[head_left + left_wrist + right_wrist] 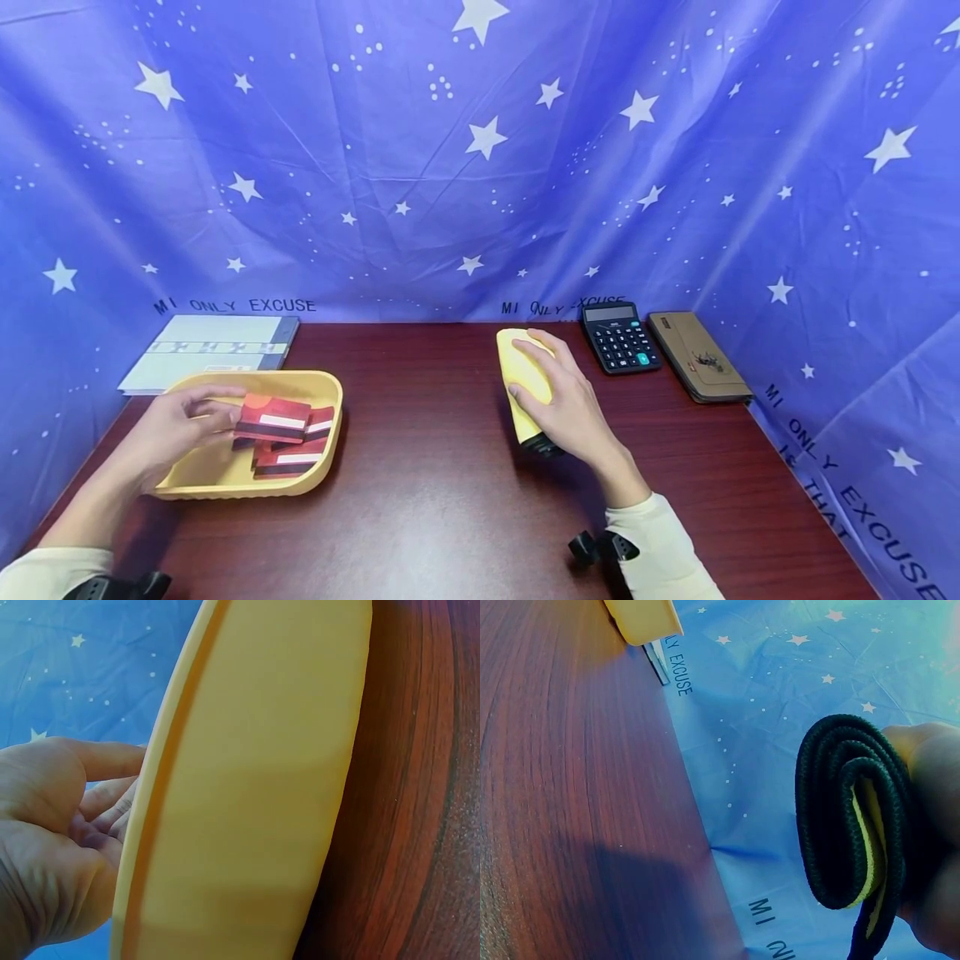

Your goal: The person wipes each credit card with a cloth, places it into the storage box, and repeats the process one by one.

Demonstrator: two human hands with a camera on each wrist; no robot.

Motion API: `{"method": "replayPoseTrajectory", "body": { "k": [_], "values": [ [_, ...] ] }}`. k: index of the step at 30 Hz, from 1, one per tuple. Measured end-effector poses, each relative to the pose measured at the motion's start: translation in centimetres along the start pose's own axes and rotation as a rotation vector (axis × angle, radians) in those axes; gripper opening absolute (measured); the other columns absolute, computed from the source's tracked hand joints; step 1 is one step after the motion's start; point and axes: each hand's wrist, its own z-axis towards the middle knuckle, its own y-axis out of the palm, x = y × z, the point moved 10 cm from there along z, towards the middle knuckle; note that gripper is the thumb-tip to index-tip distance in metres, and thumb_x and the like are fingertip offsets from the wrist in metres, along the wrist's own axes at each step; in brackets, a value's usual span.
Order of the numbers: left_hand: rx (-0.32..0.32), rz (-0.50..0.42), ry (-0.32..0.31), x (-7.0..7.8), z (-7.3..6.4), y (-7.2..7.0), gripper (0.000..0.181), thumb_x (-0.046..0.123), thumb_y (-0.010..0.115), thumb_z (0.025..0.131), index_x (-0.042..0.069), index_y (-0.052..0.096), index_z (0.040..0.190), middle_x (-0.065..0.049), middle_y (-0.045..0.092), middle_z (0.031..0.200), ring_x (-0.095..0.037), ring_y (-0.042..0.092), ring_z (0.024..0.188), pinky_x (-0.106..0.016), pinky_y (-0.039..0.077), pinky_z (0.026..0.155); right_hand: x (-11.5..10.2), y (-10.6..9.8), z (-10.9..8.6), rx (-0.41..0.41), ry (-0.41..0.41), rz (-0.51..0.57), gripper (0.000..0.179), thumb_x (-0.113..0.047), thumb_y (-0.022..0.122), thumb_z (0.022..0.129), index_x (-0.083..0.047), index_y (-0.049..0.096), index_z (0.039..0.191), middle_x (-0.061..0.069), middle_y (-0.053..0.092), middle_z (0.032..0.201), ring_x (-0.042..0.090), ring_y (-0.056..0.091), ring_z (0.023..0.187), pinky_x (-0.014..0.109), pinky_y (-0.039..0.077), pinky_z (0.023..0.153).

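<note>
My left hand [183, 429] reaches over the left side of a yellow plastic basket [337, 400], fingertips right at the left edge of the uppermost red card [281, 412]. I cannot tell whether they pinch it. More red cards [288, 462] with white and dark stripes lie beneath. In the left wrist view, the basket's wall [247, 787] hides the fingertips of that hand [45, 832]. My right hand [558, 400] grips a folded yellow cloth [525, 375] with a dark edge. The cloth's layered dark end [832, 817] faces the right wrist camera.
A pale boxed or bound item [217, 333] lies behind the basket. At the back right are a black calculator [618, 337] and a brown wallet or notebook [697, 358]. Blue star-printed fabric [420, 167] hangs around the dark red wooden table [420, 467].
</note>
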Motion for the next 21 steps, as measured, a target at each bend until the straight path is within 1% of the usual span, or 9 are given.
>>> {"method": "replayPoseTrajectory", "body": {
  "k": [1, 3, 7, 13, 18, 21],
  "values": [
    [0.003, 0.024, -0.006, -0.09, -0.01, -0.02, 0.039, 0.001, 0.062, 0.1, -0.012, 0.054, 0.137, 0.011, 0.075, 0.1, -0.003, 0.072, 0.09, -0.03, 0.067, 0.082, -0.01, 0.0, 0.0, 0.001, -0.001, 0.0, 0.06, -0.02, 0.081, 0.087, -0.023, 0.061, 0.143, 0.005, 0.05, 0.154, 0.026, 0.056, 0.135, 0.048, 0.058, 0.097],
    [0.005, 0.061, -0.017, -0.26, -0.03, -0.01, 0.043, 0.001, 0.061, 0.101, -0.017, 0.049, 0.138, 0.006, 0.075, 0.101, -0.004, 0.073, 0.089, -0.031, 0.067, 0.082, -0.03, 0.0, -0.01, 0.001, -0.002, 0.0, 0.06, -0.02, 0.081, 0.087, -0.023, 0.061, 0.143, 0.006, 0.05, 0.154, 0.026, 0.056, 0.135, 0.049, 0.058, 0.098],
    [0.014, 0.105, -0.028, -0.48, -0.07, -0.1, 0.043, 0.001, 0.061, 0.101, -0.017, 0.049, 0.138, -0.003, 0.076, 0.1, -0.007, 0.074, 0.085, -0.031, 0.068, 0.079, 0.03, 0.03, -0.05, -0.003, 0.001, -0.002, 0.06, -0.02, 0.081, 0.087, -0.023, 0.061, 0.143, 0.006, 0.049, 0.154, 0.027, 0.056, 0.136, 0.049, 0.058, 0.097],
    [0.034, 0.134, -0.027, -0.51, -0.27, -0.41, 0.044, -0.003, 0.063, 0.097, -0.018, 0.051, 0.136, -0.011, 0.077, 0.099, -0.009, 0.074, 0.082, -0.032, 0.068, 0.076, 0.17, 0.16, -0.1, -0.005, 0.002, 0.0, 0.06, -0.019, 0.081, 0.087, -0.023, 0.061, 0.143, 0.006, 0.049, 0.154, 0.026, 0.055, 0.137, 0.05, 0.057, 0.1],
    [0.03, 0.143, -0.022, -0.42, -0.43, -0.48, 0.044, -0.005, 0.063, 0.096, -0.018, 0.051, 0.136, -0.011, 0.077, 0.097, -0.01, 0.075, 0.081, -0.03, 0.067, 0.075, 0.13, 0.16, -0.07, -0.003, 0.0, 0.001, 0.06, -0.019, 0.082, 0.087, -0.023, 0.061, 0.143, 0.006, 0.05, 0.154, 0.026, 0.055, 0.137, 0.05, 0.057, 0.1],
    [0.049, 0.204, -0.011, -0.35, -0.5, -0.73, 0.042, -0.001, 0.066, 0.095, -0.015, 0.055, 0.134, -0.006, 0.079, 0.095, -0.005, 0.073, 0.081, -0.022, 0.063, 0.073, 0.1, 0.19, -0.03, -0.005, 0.0, 0.002, 0.06, -0.019, 0.082, 0.087, -0.023, 0.061, 0.143, 0.005, 0.05, 0.154, 0.026, 0.055, 0.137, 0.049, 0.057, 0.1]
  ]
}}
